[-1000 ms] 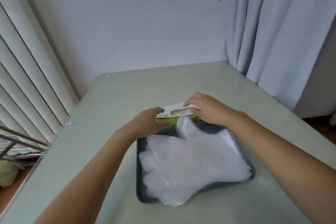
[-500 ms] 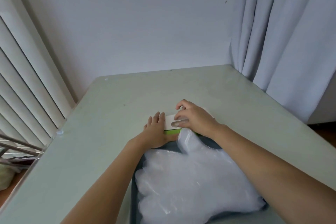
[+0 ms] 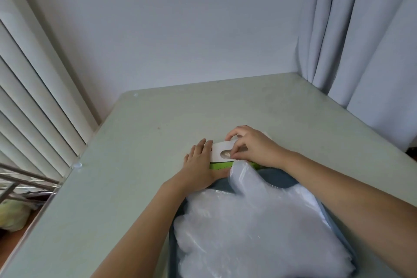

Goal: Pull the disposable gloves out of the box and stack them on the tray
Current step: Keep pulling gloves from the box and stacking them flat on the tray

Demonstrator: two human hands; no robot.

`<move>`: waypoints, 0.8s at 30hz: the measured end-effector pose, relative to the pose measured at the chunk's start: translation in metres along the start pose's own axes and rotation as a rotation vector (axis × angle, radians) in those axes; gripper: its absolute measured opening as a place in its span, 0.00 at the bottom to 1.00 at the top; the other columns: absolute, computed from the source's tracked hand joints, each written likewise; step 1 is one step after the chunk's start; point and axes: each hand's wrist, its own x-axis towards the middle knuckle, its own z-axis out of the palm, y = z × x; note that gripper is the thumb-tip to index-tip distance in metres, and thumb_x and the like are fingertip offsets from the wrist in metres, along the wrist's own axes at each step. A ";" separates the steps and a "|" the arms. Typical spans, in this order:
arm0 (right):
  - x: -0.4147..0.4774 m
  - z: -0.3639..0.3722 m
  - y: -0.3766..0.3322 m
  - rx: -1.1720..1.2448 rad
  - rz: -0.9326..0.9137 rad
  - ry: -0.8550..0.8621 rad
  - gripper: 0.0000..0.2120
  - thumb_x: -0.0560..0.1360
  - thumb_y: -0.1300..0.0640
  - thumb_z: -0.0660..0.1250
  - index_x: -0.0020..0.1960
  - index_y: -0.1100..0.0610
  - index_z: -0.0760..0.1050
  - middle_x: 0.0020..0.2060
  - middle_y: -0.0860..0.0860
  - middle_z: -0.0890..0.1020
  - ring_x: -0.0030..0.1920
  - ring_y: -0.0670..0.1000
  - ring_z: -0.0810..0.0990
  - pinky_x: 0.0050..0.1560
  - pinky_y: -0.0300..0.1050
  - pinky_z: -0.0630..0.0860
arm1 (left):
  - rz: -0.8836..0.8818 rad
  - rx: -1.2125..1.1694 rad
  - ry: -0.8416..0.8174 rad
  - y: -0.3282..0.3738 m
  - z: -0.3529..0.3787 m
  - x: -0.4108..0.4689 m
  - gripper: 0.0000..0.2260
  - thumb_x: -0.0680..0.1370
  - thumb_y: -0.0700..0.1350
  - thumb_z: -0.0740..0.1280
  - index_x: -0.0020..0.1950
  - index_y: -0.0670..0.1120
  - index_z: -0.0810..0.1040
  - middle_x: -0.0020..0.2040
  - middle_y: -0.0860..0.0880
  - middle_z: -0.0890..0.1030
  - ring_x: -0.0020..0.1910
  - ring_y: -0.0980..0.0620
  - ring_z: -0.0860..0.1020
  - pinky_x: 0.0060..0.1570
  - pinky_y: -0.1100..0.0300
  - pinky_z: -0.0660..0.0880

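— What does the room look like?
— A pale green desk [image 3: 248, 108] fills a corner. There's a white wall [image 3: 180, 29] behind, slatted blinds [image 3: 33, 101] to the left and a grey curtain [image 3: 361, 40] to the right.
— Is anything hard to see?
— The tray [image 3: 277, 179] is cut off at the bottom. The right grip [image 3: 252, 148] hides much of the glove box [image 3: 220, 151], which lies just beyond the tray.
— And the grips?
— The left grip [image 3: 199, 165] lies flat with straight fingers at the box's left end. The right grip curls over the box's far edge, thumb at the oval opening. Clear gloves [image 3: 259, 232] are piled on the tray.
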 end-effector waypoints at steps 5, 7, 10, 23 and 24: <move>-0.004 -0.002 0.000 0.172 0.069 0.085 0.04 0.72 0.58 0.73 0.38 0.53 0.84 0.53 0.40 0.76 0.52 0.36 0.74 0.54 0.27 0.67 | -0.003 0.002 0.003 -0.002 0.001 0.001 0.43 0.74 0.64 0.64 0.79 0.47 0.47 0.79 0.48 0.47 0.78 0.50 0.47 0.75 0.52 0.48; -0.004 -0.004 0.000 0.250 0.105 0.129 0.05 0.72 0.60 0.73 0.38 0.52 0.83 0.52 0.41 0.77 0.50 0.38 0.76 0.54 0.30 0.70 | -0.003 -0.002 0.001 -0.002 0.001 0.001 0.43 0.74 0.65 0.64 0.79 0.47 0.47 0.79 0.48 0.47 0.78 0.50 0.48 0.75 0.52 0.48; -0.003 -0.006 0.001 0.284 0.122 0.159 0.04 0.73 0.61 0.72 0.40 0.57 0.83 0.51 0.43 0.78 0.45 0.37 0.76 0.48 0.26 0.68 | -0.004 -0.001 0.004 -0.002 0.001 0.001 0.43 0.74 0.65 0.64 0.79 0.47 0.47 0.79 0.49 0.48 0.78 0.50 0.47 0.75 0.52 0.47; -0.008 -0.041 -0.014 1.285 0.352 0.578 0.05 0.74 0.64 0.66 0.41 0.60 0.80 0.37 0.51 0.83 0.42 0.47 0.82 0.48 0.39 0.76 | -0.020 -0.002 -0.024 0.002 -0.003 -0.002 0.42 0.75 0.65 0.63 0.79 0.47 0.47 0.79 0.48 0.47 0.78 0.49 0.47 0.75 0.51 0.47; -0.011 -0.052 -0.022 1.403 0.292 0.588 0.03 0.71 0.62 0.68 0.40 0.61 0.80 0.37 0.52 0.83 0.40 0.47 0.82 0.47 0.40 0.77 | -0.028 -0.001 -0.037 0.002 -0.004 -0.002 0.42 0.75 0.65 0.63 0.79 0.47 0.47 0.79 0.48 0.47 0.78 0.49 0.47 0.75 0.51 0.48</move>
